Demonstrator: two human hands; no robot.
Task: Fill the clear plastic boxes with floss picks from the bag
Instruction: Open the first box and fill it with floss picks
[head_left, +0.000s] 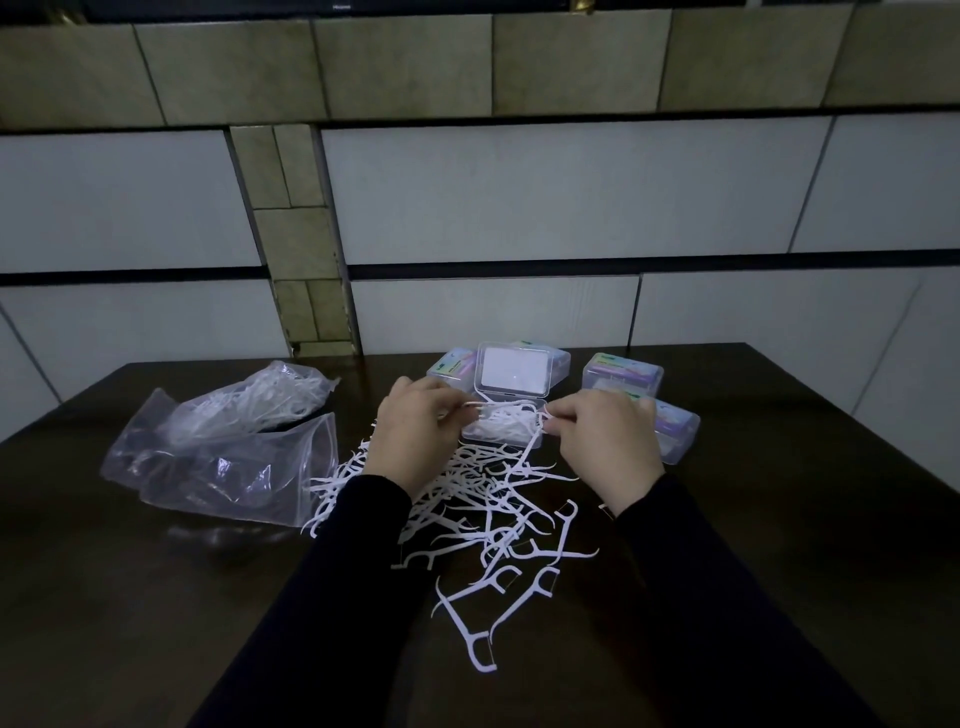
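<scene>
A person in dark sleeves is working at a dark tabletop (156, 597), both hands poised over an open clear plastic box (501, 431) already holding white floss picks. The left hand (415, 431) is pinching a pick at the box's left edge, while the right hand (602, 441) is pinching another at its right edge. A loose pile of floss picks (488, 519) is lying just in front of the box. Two clear bags (234, 441) are resting to the left, and closed boxes (623, 376) are sitting behind.
</scene>
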